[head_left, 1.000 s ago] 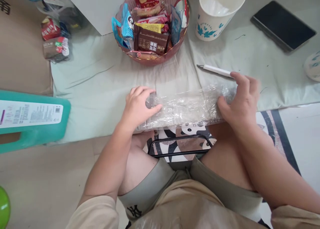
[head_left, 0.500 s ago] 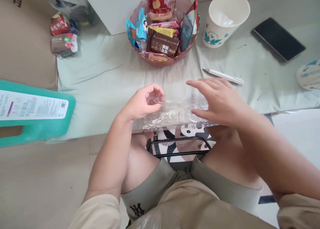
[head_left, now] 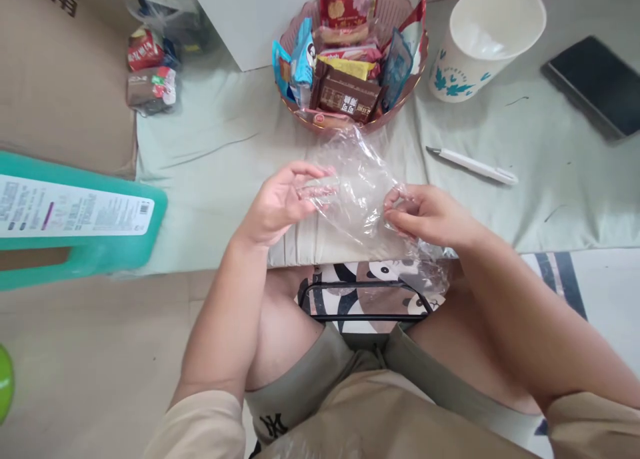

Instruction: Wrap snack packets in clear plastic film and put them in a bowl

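Clear plastic film (head_left: 357,182) between separated hands; right hand (head_left: 425,212) pinching it; left hand (head_left: 285,202) curled at opposite edge, cannot tell if gripping; apparently unfolding; next move likely needs firm two-sided hold.

Clear plastic film (head_left: 357,189): layers indistinguishable; part concealed behind the right hand (head_left: 417,212).
Left hand (head_left: 287,202): some fingers veiled by film; exact grip unclear.
Glass bowl (head_left: 395,5): rear wall and floor largely concealed by wrapped snacks (head_left: 347,92), the lower ones buried; fine wrapper print illegible.
Paper cup (head_left: 463,79): small lettering too fine to read; bottom of interior unclear.
Smartphone (head_left: 600,85): cropped by right edge.
Turquoise plastic jug (head_left: 123,252): cropped at left; label print illegible.
Cardboard box (head_left: 65,105): cropped at left and top.
Bright green item (head_left: 4,382): mostly beyond left edge, unidentifiable.
Panda-print surface (head_left: 360,285): partly covered by black metal frame (head_left: 365,317).
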A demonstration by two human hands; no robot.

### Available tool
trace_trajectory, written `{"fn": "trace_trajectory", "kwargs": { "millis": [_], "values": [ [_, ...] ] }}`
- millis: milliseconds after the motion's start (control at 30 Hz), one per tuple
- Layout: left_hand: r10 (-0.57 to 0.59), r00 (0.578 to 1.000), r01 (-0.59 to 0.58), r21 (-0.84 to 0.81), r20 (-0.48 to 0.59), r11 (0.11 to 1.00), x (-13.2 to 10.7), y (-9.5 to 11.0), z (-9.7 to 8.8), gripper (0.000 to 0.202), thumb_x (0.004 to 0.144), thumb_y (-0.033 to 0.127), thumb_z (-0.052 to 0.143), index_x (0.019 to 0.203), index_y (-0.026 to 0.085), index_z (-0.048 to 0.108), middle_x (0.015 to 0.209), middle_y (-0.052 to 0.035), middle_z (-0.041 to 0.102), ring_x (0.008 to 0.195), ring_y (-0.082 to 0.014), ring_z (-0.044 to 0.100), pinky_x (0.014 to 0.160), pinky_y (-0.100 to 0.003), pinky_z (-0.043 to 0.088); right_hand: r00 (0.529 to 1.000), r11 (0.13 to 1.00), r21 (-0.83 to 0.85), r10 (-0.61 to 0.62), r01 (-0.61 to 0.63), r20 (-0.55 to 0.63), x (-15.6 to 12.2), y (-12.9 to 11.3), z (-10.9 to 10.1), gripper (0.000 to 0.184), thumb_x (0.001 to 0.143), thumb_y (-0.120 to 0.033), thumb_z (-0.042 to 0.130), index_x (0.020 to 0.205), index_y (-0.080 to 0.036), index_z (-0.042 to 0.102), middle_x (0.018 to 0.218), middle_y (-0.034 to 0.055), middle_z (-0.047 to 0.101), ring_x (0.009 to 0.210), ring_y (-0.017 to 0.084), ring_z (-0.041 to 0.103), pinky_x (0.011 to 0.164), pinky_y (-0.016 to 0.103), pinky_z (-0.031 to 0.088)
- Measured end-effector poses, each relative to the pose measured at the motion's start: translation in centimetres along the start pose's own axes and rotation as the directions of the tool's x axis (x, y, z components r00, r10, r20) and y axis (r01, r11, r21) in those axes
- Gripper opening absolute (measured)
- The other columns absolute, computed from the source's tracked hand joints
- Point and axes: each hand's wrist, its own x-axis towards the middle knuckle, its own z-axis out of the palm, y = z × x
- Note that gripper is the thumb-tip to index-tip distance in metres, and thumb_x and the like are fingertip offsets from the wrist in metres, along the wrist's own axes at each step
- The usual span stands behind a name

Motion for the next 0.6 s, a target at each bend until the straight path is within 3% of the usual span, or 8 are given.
{"fn": "trace_trajectory", "kwargs": {
  "millis": [67, 167, 267, 333, 400, 467, 533, 600],
  "values": [
    [-0.024, 0.999, 0.026, 0.047, -0.033, 0.999, 0.4, -0.4, 0.3, 0.055, 0.065, 0.04, 0.093, 0.106, 0.023, 0.06, 0.112, -0.006, 0.075, 0.085, -0.0191, 0.076, 0.072, -0.031, 0.062, 1.0, 1.0, -0.002, -0.01, 0.01, -0.025, -0.2, 0.1, -0.2, 0.017, 0.077, -0.032, 0.069, 0.084, -0.022, 0.058, 0.048, -0.0058, 0.054, 0.041, 0.01, 0.047, 0.041, 0.023, 0.036],
    [-0.008, 0.976, 0.02, 0.053, -0.216, 0.998, 1.0, -0.5, 0.3, 0.046, 0.069, 0.025, 0.087, 0.104, 0.025, 0.058, 0.089, 0.002, 0.074, 0.068, -0.0118, 0.069, 0.064, -0.026, 0.055, 0.999, 1.0, 0.016, -0.017, 0.018, -0.031, -0.7, 0.2, -0.5, 0.017, 0.077, -0.032, 0.07, 0.081, -0.022, 0.058, 0.052, -0.0043, 0.057, 0.043, 0.01, 0.048, 0.041, 0.023, 0.037],
    [0.033, 0.924, -0.052, -0.042, -0.38, 0.998, 1.4, -0.3, 0.1, 0.044, 0.07, 0.018, 0.081, 0.104, 0.03, 0.057, 0.082, 0.0072, 0.072, 0.066, -0.0108, 0.064, 0.065, -0.027, 0.051, 1.0, 0.997, 0.076, 0.008, -0.007, -0.02, -1.0, 0.3, -0.7, 0.019, 0.077, -0.033, 0.072, 0.081, -0.023, 0.056, 0.051, -0.0046, 0.057, 0.041, 0.01, 0.049, 0.04, 0.023, 0.036],
    [-0.007, 0.915, -0.079, -0.197, -0.405, 0.977, 1.5, -0.3, 0.6, 0.04, 0.073, 0.026, 0.079, 0.107, 0.032, 0.058, 0.093, 0.006, 0.075, 0.077, -0.0133, 0.068, 0.072, -0.029, 0.053, 0.999, 0.991, 0.136, 0.011, -0.007, -0.03, -1.0, 0.3, -0.7, 0.022, 0.076, -0.034, 0.073, 0.082, -0.023, 0.055, 0.051, -0.0047, 0.058, 0.041, 0.01, 0.049, 0.04, 0.023, 0.037],
    [-0.118, 0.952, 0.01, -0.357, -0.282, 0.934, 1.5, -0.6, 1.7, 0.042, 0.075, 0.048, 0.077, 0.109, 0.026, 0.063, 0.11, -0.0019, 0.077, 0.098, -0.0204, 0.072, 0.083, -0.034, 0.057, 0.998, 0.981, 0.191, -0.012, 0.023, -0.057, -0.9, 0.4, -0.5, 0.026, 0.075, -0.036, 0.075, 0.083, -0.024, 0.054, 0.051, -0.0042, 0.06, 0.042, 0.011, 0.051, 0.042, 0.024, 0.04],
    [-0.231, 0.972, 0.194, -0.394, -0.048, 0.898, 1.3, -1.2, 3.2, 0.061, 0.07, 0.063, 0.079, 0.111, 0.019, 0.066, 0.121, -0.012, 0.076, 0.112, -0.0292, 0.072, 0.091, -0.04, 0.059, 0.995, 0.969, 0.239, -0.041, 0.062, -0.092, -0.8, 0.5, -0.2, 0.031, 0.076, -0.041, 0.077, 0.084, -0.024, 0.053, 0.054, -0.0036, 0.061, 0.046, 0.012, 0.055, 0.046, 0.025, 0.045],
    [-0.291, 0.951, 0.31, -0.267, 0.108, 0.913, 1.2, -1.8, 4.6, 0.064, 0.067, 0.057, 0.085, 0.112, 0.016, 0.067, 0.117, -0.015, 0.077, 0.105, -0.03, 0.075, 0.089, -0.04, 0.06, 0.992, 0.959, 0.268, -0.071, 0.098, -0.108, -0.7, 0.8, 0.0, 0.034, 0.078, -0.047, 0.077, 0.086, -0.024, 0.053, 0.059, -0.0022, 0.064, 0.052, 0.014, 0.061, 0.052, 0.028, 0.051],
    [-0.292, 0.953, 0.297, -0.067, 0.081, 0.952, 1.3, -2.2, 5.4, 0.048, 0.074, 0.043, 0.084, 0.11, 0.017, 0.067, 0.102, -0.0103, 0.08, 0.085, -0.0221, 0.077, 0.077, -0.033, 0.06, 0.989, 0.96, 0.249, -0.108, 0.129, -0.097, -0.6, 1.2, 0.1, 0.036, 0.082, -0.05, 0.075, 0.096, -0.024, 0.056, 0.07, 0.0005, 0.069, 0.061, 0.016, 0.067, 0.059, 0.031, 0.057]
  ]
}}
